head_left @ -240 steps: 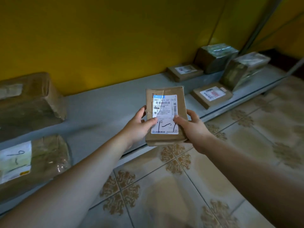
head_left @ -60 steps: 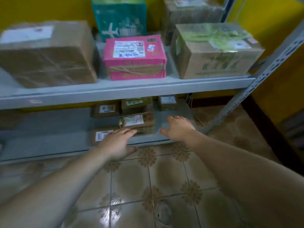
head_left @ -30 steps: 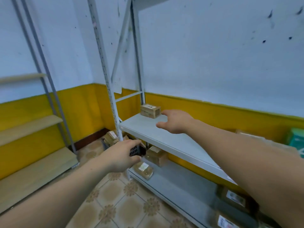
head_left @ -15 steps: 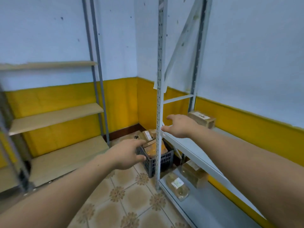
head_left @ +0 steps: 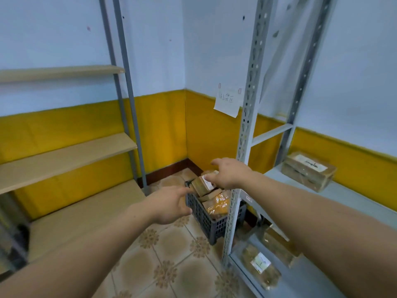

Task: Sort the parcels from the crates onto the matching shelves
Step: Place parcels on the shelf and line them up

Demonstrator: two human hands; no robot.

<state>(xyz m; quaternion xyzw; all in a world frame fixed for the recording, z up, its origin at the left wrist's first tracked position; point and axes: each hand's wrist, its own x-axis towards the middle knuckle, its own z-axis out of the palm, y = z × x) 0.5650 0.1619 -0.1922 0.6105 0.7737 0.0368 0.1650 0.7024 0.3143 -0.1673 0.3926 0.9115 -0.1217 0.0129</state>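
Note:
A dark grey plastic crate (head_left: 205,221) stands on the tiled floor in the corner, beside the grey metal shelf upright (head_left: 243,145). Several brown cardboard parcels (head_left: 202,186) and a yellowish bagged one (head_left: 217,206) are heaped in it. My right hand (head_left: 228,174) hovers over the topmost parcel with fingers spread and grips nothing; I cannot tell if it touches. At the crate's near left rim my left hand (head_left: 169,205) reaches forward, fingers extended and empty.
A taped brown parcel (head_left: 307,171) lies on the grey middle shelf (head_left: 348,203) at right. Two wrapped parcels (head_left: 261,265) rest on the bottom shelf. Wooden shelves (head_left: 64,155) line the left wall. A paper note (head_left: 227,102) hangs on the yellow-and-white wall.
The parcel I held in both hands earlier is gone from them. The view has swung left from the loaded shelves to the corner, and both hands have come close to the crate.

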